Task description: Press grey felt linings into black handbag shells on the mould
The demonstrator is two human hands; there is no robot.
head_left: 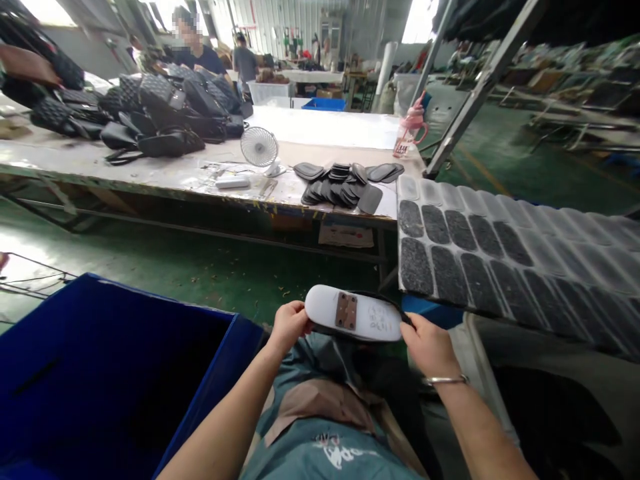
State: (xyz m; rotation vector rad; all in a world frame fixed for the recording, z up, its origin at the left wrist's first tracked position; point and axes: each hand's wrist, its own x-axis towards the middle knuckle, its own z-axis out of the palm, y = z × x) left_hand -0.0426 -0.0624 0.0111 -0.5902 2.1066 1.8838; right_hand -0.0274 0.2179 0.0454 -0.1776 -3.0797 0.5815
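Note:
Over my lap I hold a white oval plate with a brown metal hinge on its face and handwriting toward its right end. Black material shows along its edges, partly hidden behind it. My left hand is closed on the rounded left end. At the other end, my right hand pinches the plate's edge together with the black material. A bracelet circles my right wrist.
A deep blue bin stands at my left. Ahead, a long table bears black bags, a small fan, stacked black pieces and a pink-lidded bottle. Dark oval pieces lie on a board at right. People work behind.

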